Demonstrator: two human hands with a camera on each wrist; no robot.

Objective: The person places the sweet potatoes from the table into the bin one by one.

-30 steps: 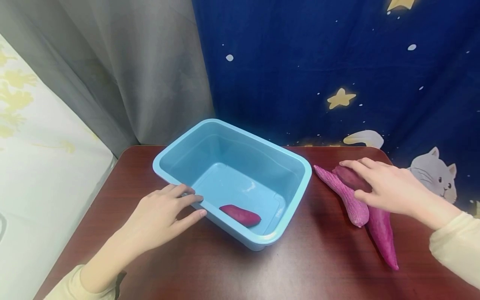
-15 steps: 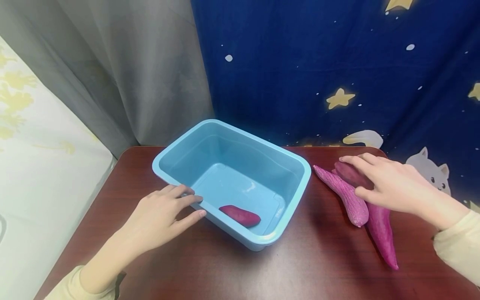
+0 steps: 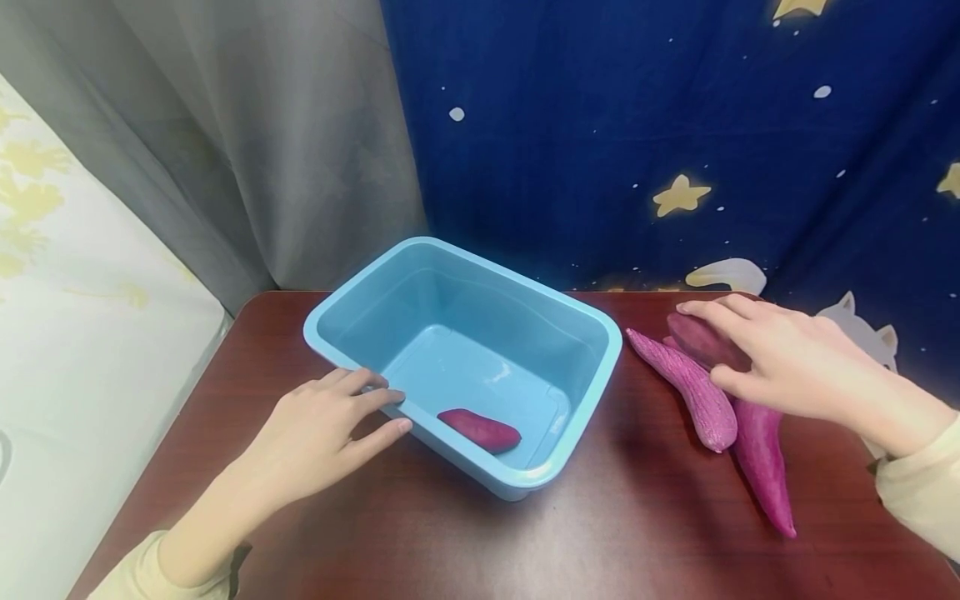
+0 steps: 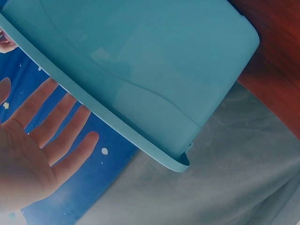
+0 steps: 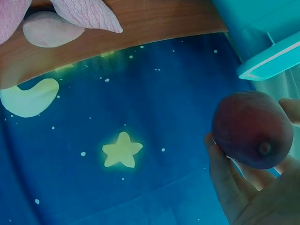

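Observation:
My right hand [image 3: 787, 354] grips a dark purple sweet potato [image 3: 701, 340] between thumb and fingers, over other sweet potatoes at the table's right side. In the right wrist view, that sweet potato [image 5: 248, 129] shows end-on, raised off the table. Below it lie a pinkish, rough-skinned sweet potato [image 3: 693, 392] and a longer magenta one [image 3: 765, 467]. A blue plastic basin [image 3: 570, 450] stands mid-table, with one sweet potato [image 3: 480, 431] on its floor. My left hand [image 3: 322, 433] touches the basin's near-left rim, its fingers extended in the left wrist view.
The dark red wooden table [image 3: 570, 542] ends against a grey curtain [image 3: 322, 150] and a blue starry curtain [image 3: 600, 150]. A rounded, pale-looking piece [image 5: 51, 29] lies among the sweet potatoes in the right wrist view. A white surface [image 3: 90, 375] borders the left.
My right hand has risen slightly with the sweet potato, and its sleeve has shifted right. The left hand and the basin stay where they were.

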